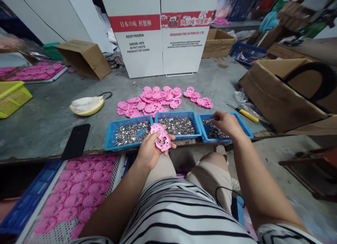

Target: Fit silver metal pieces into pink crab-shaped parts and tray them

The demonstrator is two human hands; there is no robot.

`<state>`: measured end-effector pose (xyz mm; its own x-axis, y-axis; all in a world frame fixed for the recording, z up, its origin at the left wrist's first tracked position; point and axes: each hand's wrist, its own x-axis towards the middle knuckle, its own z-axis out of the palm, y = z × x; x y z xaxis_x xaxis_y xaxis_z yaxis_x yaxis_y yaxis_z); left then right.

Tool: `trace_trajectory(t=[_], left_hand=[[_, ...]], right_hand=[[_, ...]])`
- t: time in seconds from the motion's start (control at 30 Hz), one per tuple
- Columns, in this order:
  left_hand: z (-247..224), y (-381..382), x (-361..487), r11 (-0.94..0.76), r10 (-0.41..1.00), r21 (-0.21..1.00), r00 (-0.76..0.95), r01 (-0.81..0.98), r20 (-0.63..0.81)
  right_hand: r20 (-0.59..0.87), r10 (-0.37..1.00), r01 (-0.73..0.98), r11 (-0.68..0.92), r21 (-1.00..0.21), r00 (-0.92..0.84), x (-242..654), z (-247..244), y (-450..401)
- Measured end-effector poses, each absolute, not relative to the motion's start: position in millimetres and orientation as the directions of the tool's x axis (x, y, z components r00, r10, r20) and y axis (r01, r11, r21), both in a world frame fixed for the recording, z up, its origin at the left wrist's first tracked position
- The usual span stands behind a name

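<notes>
My left hand (150,149) grips a pink plastic piece (161,137) with its thumb on top; small metal parts sit in the lower half of the piece. Over the right blue tray (247,131) is my right hand (226,124), its fingertips down at the small metal parts (214,131). Whether a part is pinched in those fingers is too small to tell. A middle blue tray (198,126) and a left blue tray (108,138) also hold shiny metal parts. Behind the trays lies a loose pile of pink pieces (155,96).
A black phone (76,141) and a yellow bowl-like shell (87,105) lie at left. A yellow-handled screwdriver (248,114) lies near a cardboard box (263,86) at right. A tall white carton (143,61) stands behind. Below left, a white perforated tray (65,230) carries rows of pink pieces.
</notes>
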<state>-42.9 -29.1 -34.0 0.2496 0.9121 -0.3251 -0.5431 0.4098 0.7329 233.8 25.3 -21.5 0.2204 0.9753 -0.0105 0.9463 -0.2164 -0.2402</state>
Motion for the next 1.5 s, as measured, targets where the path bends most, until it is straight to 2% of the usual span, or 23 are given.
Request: trace_trajectory(t=[0.13,0.33,0.47,0.73,1.0,1.1,1.17,1.23,1.37,1.5], left_hand=[[-35,-30,-44,0.406,0.913,0.725,0.277,-0.556,-0.3],[-35,-29,-41,0.418,0.908,0.721,0.277,-0.552,-0.314],[-36,-29,-40,0.416,0.909,0.724,0.278,-0.55,-0.311],[-35,-30,-39,0.415,0.909,0.732,0.27,-0.54,-0.317],[-36,-30,-39,0.413,0.91,0.735,0.271,-0.537,-0.313],[-37,-30,-38,0.412,0.911,0.742,0.272,-0.53,-0.311],[-36,-30,-35,0.405,0.913,0.756,0.271,-0.514,-0.305],[-35,-31,-31,0.38,0.923,0.783,0.261,-0.492,-0.285],[-33,-33,-21,0.27,0.962,0.852,0.155,-0.448,-0.223],[-34,-35,-15,0.187,0.982,0.881,0.052,-0.434,-0.182]], right_hand=[[-0.047,0.975,0.926,-0.22,-0.306,0.217,237,-26,26],[-0.033,0.959,0.844,-0.263,-0.467,0.281,240,-23,25],[-0.032,0.948,0.827,-0.293,-0.48,0.317,241,-21,23],[-0.123,0.95,0.76,-0.304,-0.574,0.287,241,-27,24],[-0.072,0.955,0.747,-0.27,-0.607,0.287,244,-28,27],[-0.099,0.954,0.586,-0.253,-0.77,0.282,237,-21,21],[-0.103,0.97,0.404,-0.186,-0.896,0.219,223,-16,15],[-0.108,0.987,0.229,-0.132,-0.964,0.115,203,-12,7],[-0.142,0.982,0.025,-0.14,-0.99,-0.121,159,-12,-4],[-0.016,0.97,-0.06,-0.031,-0.998,-0.244,134,-16,-7]])
